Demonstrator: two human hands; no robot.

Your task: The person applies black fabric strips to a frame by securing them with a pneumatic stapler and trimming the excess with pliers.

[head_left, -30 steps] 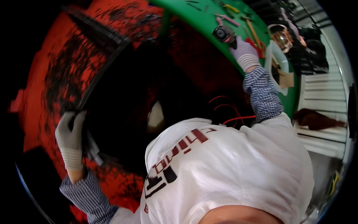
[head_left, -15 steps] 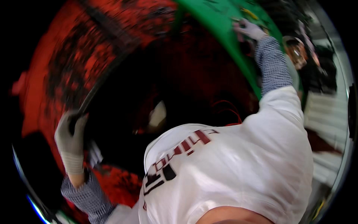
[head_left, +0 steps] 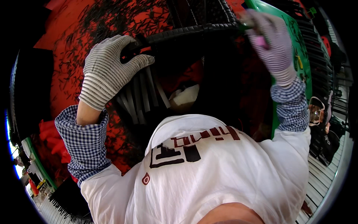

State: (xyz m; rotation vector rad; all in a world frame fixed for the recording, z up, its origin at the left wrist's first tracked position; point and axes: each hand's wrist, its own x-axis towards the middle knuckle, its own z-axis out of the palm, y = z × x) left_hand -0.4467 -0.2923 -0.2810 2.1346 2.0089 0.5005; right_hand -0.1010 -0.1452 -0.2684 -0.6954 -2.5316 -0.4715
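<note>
A black woven frame (head_left: 194, 30) crosses in front of me, its bar wrapped in flat black strands. My left hand (head_left: 108, 69), in a striped knit glove, grips the left end of this bar, thumb below and fingers over the top. At the bar's right end is my gloved right hand (head_left: 274, 46), smeared by motion. Its fingers are curled around a small object with a pink part (head_left: 262, 42); a blurred greyish end juts out toward the bar, and its kind is unclear. Below the bar several pale flat strips (head_left: 149, 89) hang near my left wrist.
Red sheeting (head_left: 61, 80) strewn with black clippings spreads at the left and far side. A green tabletop (head_left: 305, 74) stands at the right, a yellow-handled tool (head_left: 299, 62) on it. Beyond is a clear container (head_left: 316, 112). A whitish piece (head_left: 185, 96) lies below the bar.
My view has turned. The left hand now holds the woven bar farther up. My right hand has come from over the green table to the bar's right end.
</note>
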